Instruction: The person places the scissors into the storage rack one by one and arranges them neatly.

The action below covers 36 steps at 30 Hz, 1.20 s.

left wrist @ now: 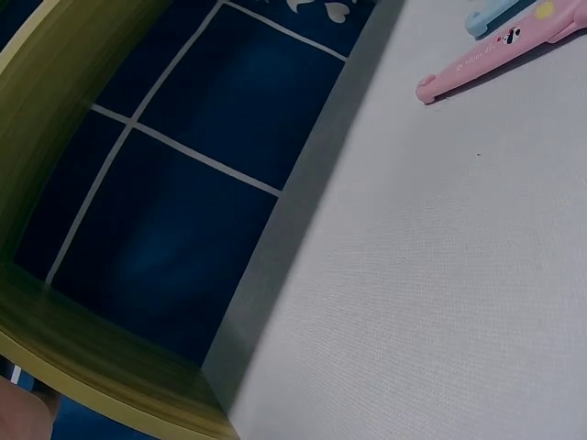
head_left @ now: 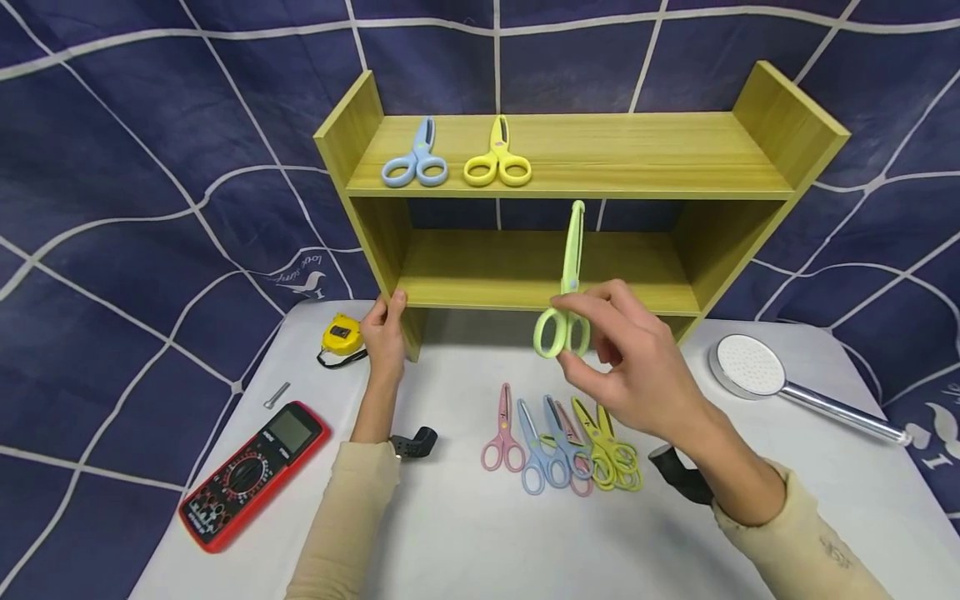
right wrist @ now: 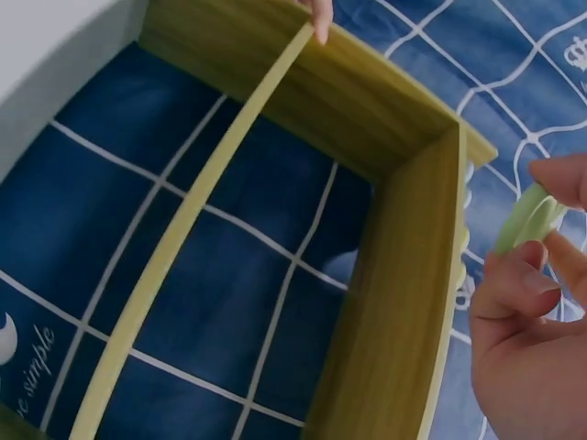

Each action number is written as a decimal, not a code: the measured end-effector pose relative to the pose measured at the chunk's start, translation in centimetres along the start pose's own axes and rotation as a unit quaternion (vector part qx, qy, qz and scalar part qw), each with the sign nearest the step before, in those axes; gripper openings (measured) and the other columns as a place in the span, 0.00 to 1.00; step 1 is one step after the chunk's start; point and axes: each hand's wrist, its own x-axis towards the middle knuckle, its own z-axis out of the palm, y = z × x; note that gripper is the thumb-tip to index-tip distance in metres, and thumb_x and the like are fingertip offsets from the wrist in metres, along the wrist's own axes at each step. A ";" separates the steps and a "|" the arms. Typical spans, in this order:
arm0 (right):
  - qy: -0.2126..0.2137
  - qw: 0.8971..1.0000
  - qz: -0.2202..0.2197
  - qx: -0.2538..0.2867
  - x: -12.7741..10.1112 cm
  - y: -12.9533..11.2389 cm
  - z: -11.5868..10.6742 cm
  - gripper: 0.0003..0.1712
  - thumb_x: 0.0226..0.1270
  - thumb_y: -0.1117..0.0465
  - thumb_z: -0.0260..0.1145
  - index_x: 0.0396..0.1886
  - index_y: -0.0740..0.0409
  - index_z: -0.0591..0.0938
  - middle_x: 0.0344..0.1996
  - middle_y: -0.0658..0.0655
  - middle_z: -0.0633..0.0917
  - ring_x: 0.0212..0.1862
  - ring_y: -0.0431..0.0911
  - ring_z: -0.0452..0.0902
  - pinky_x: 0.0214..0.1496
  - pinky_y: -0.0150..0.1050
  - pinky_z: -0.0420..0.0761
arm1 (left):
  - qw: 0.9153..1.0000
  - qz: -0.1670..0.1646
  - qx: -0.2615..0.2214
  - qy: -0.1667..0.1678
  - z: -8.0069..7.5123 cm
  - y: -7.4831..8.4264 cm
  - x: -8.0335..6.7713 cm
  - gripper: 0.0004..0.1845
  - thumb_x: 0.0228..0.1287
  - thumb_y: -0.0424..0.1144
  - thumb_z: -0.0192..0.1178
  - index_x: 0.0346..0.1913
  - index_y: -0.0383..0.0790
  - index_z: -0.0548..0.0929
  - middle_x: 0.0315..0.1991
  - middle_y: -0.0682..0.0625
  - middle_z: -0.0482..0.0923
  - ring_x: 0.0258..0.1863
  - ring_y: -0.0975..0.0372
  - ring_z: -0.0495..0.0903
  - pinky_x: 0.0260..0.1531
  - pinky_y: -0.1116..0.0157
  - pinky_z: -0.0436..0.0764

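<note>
My right hand (head_left: pixel 637 358) pinches light green scissors (head_left: pixel 572 258) by the finger loops, tips pointing up, before the wooden shelf (head_left: pixel 585 293). In the right wrist view, the hand (right wrist: pixel 518 339) holds the green loops (right wrist: pixel 530 220) beside the upper board. My left hand (head_left: pixel 385 342) grips the shelf's left side panel, thumb on its front edge. On the top board lie blue scissors (head_left: pixel 422 150) and, to their right, yellow scissors (head_left: pixel 499 152), tips toward the back. Below on the table, pink scissors (head_left: pixel 505 421) lie beside several overlapping blue, pink and yellow-green scissors (head_left: pixel 600 437).
Left on the white table (head_left: pixel 450 533) are a yellow tape measure (head_left: pixel 342 333), a small metal bolt (head_left: pixel 277 395) and a red multimeter (head_left: pixel 253 475). A shower head (head_left: pixel 750 367) lies at the right. Behind hangs a dark blue cloth (head_left: pixel 570 67) with white lines.
</note>
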 end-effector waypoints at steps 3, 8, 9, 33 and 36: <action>-0.009 0.999 0.023 -0.027 0.4 0.2 -0.5 0.28 0.51 0.72 0.70 0.56 0.58 0.82 0.39 0.55 0.76 0.23 0.37 0.62 0.25 0.26 0.63 | 1.000 -0.002 0.003 -0.004 0.0 -0.1 0.0 0.08 0.67 0.37 0.63 0.41 0.37 0.89 0.36 0.56 0.83 0.38 0.63 0.74 0.45 0.66 0.71; -0.005 0.998 0.044 -0.038 0.8 0.2 -1.1 0.28 0.52 0.73 0.69 0.56 0.57 0.82 0.39 0.54 0.76 0.22 0.36 0.63 0.23 0.27 0.63 | 1.000 -0.006 0.005 0.001 0.0 0.0 -0.1 0.07 0.67 0.36 0.62 0.41 0.38 0.89 0.35 0.57 0.82 0.37 0.64 0.73 0.43 0.66 0.70; -0.001 0.998 0.043 -0.038 0.9 0.1 -1.2 0.28 0.52 0.73 0.69 0.56 0.58 0.82 0.39 0.55 0.76 0.22 0.36 0.63 0.23 0.27 0.64 | 1.000 -0.005 0.006 0.001 0.0 0.0 -0.1 0.07 0.67 0.36 0.62 0.40 0.39 0.89 0.34 0.56 0.82 0.37 0.64 0.72 0.42 0.66 0.70; 0.173 0.973 0.153 0.004 9.3 4.0 -1.6 0.32 0.60 0.61 0.75 0.65 0.56 0.77 0.44 0.56 0.87 0.22 0.33 0.79 0.22 0.24 0.73 | 1.000 0.007 -0.021 -0.006 -0.1 -0.1 -0.1 0.09 0.64 0.42 0.67 0.40 0.39 0.89 0.34 0.54 0.82 0.37 0.63 0.72 0.42 0.69 0.70; 0.180 0.968 0.174 0.009 9.9 4.3 -1.4 0.32 0.59 0.60 0.75 0.65 0.55 0.78 0.45 0.56 0.87 0.37 0.35 0.85 0.36 0.26 0.77 | 1.000 0.007 -0.018 -0.009 -0.1 -0.1 -0.1 0.10 0.64 0.42 0.66 0.41 0.39 0.89 0.35 0.54 0.82 0.37 0.63 0.72 0.43 0.68 0.71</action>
